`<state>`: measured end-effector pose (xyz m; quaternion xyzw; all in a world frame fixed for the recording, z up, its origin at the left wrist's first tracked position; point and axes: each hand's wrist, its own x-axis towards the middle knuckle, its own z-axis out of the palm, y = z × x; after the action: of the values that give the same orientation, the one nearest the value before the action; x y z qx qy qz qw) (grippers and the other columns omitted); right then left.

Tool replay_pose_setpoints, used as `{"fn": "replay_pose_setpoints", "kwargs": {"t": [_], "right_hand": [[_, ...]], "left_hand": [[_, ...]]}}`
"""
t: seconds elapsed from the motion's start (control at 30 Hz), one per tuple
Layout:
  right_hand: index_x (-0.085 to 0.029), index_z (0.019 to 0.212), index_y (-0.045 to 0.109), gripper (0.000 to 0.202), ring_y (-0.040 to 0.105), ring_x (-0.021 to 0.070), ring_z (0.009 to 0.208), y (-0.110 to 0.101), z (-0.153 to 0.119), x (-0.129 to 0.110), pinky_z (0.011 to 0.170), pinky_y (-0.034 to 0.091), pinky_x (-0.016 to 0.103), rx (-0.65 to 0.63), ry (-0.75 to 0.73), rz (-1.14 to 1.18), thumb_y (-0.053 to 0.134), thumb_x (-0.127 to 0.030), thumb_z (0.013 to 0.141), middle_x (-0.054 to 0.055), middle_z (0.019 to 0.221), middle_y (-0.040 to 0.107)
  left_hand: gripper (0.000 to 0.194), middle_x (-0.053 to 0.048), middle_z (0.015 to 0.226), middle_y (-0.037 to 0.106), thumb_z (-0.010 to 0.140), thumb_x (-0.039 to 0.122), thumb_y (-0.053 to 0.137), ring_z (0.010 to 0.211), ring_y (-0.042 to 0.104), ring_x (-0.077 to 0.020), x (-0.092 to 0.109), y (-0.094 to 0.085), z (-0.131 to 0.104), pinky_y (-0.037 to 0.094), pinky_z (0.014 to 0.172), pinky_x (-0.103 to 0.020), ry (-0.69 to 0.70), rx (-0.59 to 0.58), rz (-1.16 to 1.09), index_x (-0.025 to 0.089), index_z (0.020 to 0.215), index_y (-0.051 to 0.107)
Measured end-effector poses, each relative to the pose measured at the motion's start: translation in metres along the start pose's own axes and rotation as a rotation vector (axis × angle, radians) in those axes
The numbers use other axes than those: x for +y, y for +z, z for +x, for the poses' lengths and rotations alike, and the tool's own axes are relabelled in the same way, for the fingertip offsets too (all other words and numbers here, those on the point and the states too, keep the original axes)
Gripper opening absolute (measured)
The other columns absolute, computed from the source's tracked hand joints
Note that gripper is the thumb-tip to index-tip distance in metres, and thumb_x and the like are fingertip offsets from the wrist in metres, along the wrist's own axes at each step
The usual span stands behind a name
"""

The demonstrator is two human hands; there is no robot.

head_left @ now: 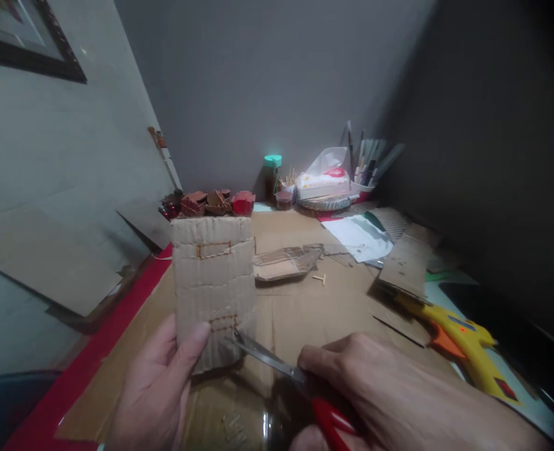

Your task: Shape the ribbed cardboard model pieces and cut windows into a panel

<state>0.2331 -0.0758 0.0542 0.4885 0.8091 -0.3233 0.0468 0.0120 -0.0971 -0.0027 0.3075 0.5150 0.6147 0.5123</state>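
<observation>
My left hand [157, 388] grips a rectangular cardboard piece [214, 282] by its lower left, thumb on the front face. Two small rectangles outlined in brown stitch-like marks show on the cardboard, one near the top and one lower down. My right hand [365, 382] is closed on red-handled scissors [277, 362]. The tips of the scissors touch the cardboard at the lower right corner of the lower rectangle; whether they pierce it cannot be made out.
A yellow glue gun [469, 344] lies at the right beside cardboard scraps [405, 260]. Farther back stand a tissue pack [323, 181], a cup of pens [364, 186], a jar with a green lid [272, 172] and reddish cardboard pieces [218, 203]. A cut cardboard strip [283, 263] lies mid-table.
</observation>
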Motion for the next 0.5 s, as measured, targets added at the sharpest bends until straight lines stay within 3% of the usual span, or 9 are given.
{"fn": "replay_pose_setpoints", "kwargs": {"t": [0.23, 0.37, 0.5], "right_hand": [[-0.021, 0.074, 0.063, 0.022, 0.052, 0.0125, 0.057, -0.01, 0.015, 0.024, 0.048, 0.033, 0.02, -0.021, -0.204, 0.103, 0.059, -0.039, 0.084, 0.0, 0.068, 0.057], [-0.021, 0.081, 0.065, 0.027, 0.052, 0.0122, 0.059, -0.013, 0.021, 0.039, 0.051, 0.036, 0.02, -0.059, -0.293, 0.198, 0.056, -0.045, 0.089, 0.0, 0.07, 0.058], [-0.022, 0.084, 0.062, 0.034, 0.05, 0.0111, 0.057, -0.007, 0.032, 0.043, 0.048, 0.033, 0.019, -0.13, -0.351, 0.305, 0.049, -0.053, 0.09, -0.002, 0.066, 0.056]], "left_hand": [[0.047, 0.0, 0.119, 0.072, 0.075, 0.039, 0.077, 0.106, 0.067, -0.0231, 0.015, 0.007, 0.002, 0.056, 0.087, -0.025, -0.145, -0.024, -0.095, 0.034, 0.12, 0.066], [0.043, 0.0, 0.114, 0.074, 0.074, 0.038, 0.078, 0.11, 0.065, -0.0237, 0.019, 0.015, 0.003, 0.056, 0.085, -0.024, -0.206, 0.005, -0.181, 0.033, 0.116, 0.069], [0.042, 0.0, 0.113, 0.074, 0.067, 0.034, 0.083, 0.115, 0.063, -0.0251, 0.014, 0.016, 0.006, 0.054, 0.09, -0.025, -0.187, 0.068, -0.113, 0.031, 0.107, 0.073]]}}
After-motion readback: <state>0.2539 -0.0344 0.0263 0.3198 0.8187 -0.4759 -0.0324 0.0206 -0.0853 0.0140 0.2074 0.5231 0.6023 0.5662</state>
